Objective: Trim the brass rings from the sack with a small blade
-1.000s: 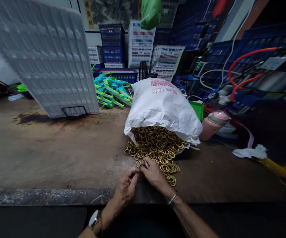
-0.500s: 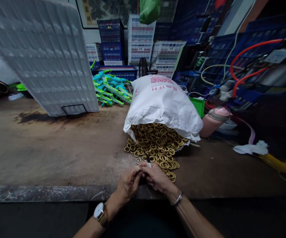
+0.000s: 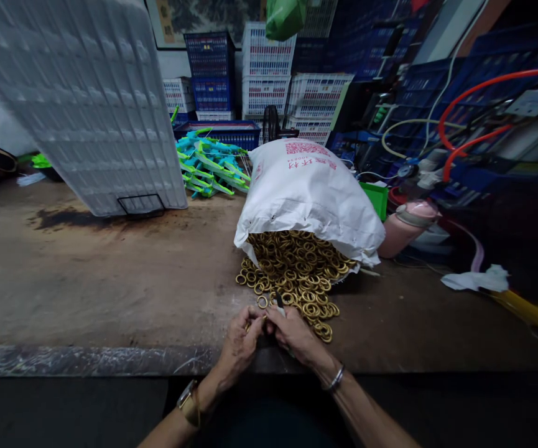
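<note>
Left hand: The left hand [image 3: 242, 336] has its fingers bent and pinched around a small gold-coloured ring [image 3: 248, 326], which is partly hidden by them.
Right hand: The right hand [image 3: 294, 335] is closed around a slim tool with black tip and pale body [image 3: 280, 305]; its fingertips are near the left ones, and I cannot tell if they touch.
Rings: The heap of round gold-coloured rings [image 3: 306, 283] lies at one o'clock from the hands, partly inside the sack and partly on the brown table top [image 3: 124, 280].
Sack: The white woven sack with red print [image 3: 313, 193] lies at about half past twelve, its open mouth toward the hands.
Panel: The tall ribbed translucent plastic panel [image 3: 96, 112] leans at between ten and eleven o'clock.
Plastic parts: The pile of blue and lime-green plastic parts [image 3: 210, 167] lies at eleven o'clock, just beside the sack.
Bottle: The pink bottle with grey band [image 3: 403, 233] stands tilted at two o'clock.
</note>
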Tool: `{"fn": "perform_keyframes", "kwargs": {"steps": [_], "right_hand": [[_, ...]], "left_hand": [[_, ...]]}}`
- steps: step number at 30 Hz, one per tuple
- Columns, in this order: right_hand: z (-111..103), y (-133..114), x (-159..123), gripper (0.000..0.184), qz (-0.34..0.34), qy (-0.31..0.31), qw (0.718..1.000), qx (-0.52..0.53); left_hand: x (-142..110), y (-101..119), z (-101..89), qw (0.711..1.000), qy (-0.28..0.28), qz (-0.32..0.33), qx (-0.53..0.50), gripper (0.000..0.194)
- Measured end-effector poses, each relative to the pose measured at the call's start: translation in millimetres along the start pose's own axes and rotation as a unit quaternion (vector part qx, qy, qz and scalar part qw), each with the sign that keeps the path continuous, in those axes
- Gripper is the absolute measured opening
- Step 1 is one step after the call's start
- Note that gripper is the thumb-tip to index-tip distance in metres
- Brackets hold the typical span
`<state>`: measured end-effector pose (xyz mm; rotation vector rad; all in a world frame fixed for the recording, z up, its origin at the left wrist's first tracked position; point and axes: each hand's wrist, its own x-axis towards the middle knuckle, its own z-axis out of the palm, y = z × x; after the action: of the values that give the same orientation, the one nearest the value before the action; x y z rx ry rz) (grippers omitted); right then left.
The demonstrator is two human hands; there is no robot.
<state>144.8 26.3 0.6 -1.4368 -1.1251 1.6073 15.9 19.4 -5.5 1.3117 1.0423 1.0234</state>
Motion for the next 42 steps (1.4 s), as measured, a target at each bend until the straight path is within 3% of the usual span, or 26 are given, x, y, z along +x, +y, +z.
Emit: {"fn": "perform_keyframes", "kwargs": {"steps": [7, 10, 13, 16, 19, 22, 29, 33, 36, 42], "right_hand": [[2, 2, 2, 0.039, -0.020, -0.018, 0.998, -0.048], [2, 1, 2, 0.038, -0.029, -0.022, 0.998, -0.055], [1, -2, 2, 0.038, -0.058, 0.015, 0.992, -0.110], [-1, -2, -1, 0.030, -0.131, 0.061, 0.956, -0.256], [-1, 1, -5, 0.018, -0.168, 0.044, 0.903, -0.393], [1, 2, -8, 0.028, -0.168, 0.032, 0.869, -0.464], [4, -6, -10, 0.030, -0.131, 0.022, 0.848, -0.513], [-1, 0, -4, 0.027, -0.135, 0.052, 0.824, -0.547], [-4, 2, 2, 0.019, -0.138, 0.090, 0.817, -0.553], [5, -5, 11, 0.014, -0.127, 0.151, 0.799, -0.568]], "left_hand": [[-4, 6, -3.5, 0.986, -0.050, -0.125, -0.096, 0.028], [-8, 7, -4.1, 0.973, -0.051, -0.152, -0.164, 0.028], [-10, 6, -4.2, 0.967, -0.032, -0.157, -0.200, 0.029], [-10, 4, -4.4, 0.968, -0.010, -0.154, -0.199, 0.029], [-10, 4, -4.3, 0.970, 0.007, -0.153, -0.189, 0.030], [-9, 5, -3.5, 0.971, 0.020, -0.156, -0.180, 0.031], [-11, 2, -5.0, 0.985, 0.046, -0.122, -0.109, 0.034], [-21, 16, -6.4, 0.987, 0.012, -0.127, -0.101, 0.031], [-26, 27, -5.2, 0.971, -0.023, -0.168, -0.167, 0.030], [-23, 20, -9.3, 0.925, 0.005, -0.206, -0.320, 0.029]]}}
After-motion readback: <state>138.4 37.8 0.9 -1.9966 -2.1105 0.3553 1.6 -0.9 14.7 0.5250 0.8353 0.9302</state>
